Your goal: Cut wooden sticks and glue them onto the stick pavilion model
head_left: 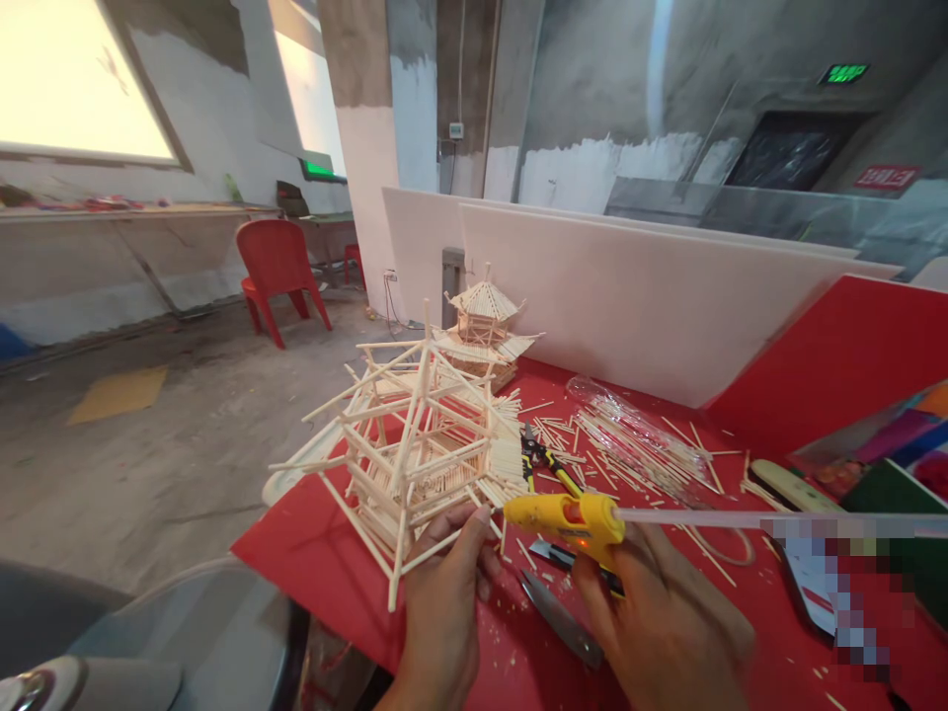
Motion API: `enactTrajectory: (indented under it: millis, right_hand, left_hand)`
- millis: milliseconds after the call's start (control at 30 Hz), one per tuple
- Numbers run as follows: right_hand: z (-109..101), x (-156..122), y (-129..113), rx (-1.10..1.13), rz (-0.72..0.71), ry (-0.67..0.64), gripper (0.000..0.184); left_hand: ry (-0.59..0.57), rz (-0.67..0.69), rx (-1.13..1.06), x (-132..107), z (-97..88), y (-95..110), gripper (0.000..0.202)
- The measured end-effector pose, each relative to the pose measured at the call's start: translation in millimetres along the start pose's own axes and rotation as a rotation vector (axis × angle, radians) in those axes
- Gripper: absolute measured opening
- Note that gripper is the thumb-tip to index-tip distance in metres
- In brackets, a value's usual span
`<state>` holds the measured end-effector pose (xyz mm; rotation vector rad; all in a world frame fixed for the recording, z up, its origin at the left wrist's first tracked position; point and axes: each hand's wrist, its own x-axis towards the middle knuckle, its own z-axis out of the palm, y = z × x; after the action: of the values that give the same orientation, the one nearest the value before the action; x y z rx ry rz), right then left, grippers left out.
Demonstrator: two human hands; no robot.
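Observation:
My left hand grips the lower edge of a tilted stick-built pavilion frame, holding it up off the red table. My right hand is closed around a yellow hot glue gun with a clear glue stick running out of its back. The gun's nozzle points left at the frame's side, close to my left thumb. A finished small stick pavilion stands further back on the table.
Yellow-handled cutters, a knife blade, loose sticks and a clear plastic sleeve lie on the red table. White boards stand behind it. A red chair stands on the floor at left. Coloured items sit at right.

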<state>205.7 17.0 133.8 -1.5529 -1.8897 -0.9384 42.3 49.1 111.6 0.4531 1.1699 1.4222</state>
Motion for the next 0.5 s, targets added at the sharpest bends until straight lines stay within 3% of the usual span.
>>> enactTrajectory:
  millis: [500]
  right_hand:
    - [5.5,0.3,-0.3,0.081,0.021,0.005,0.025]
  left_hand:
    - [0.016,0.025,0.023,-2.5,2.6,2.8,0.031]
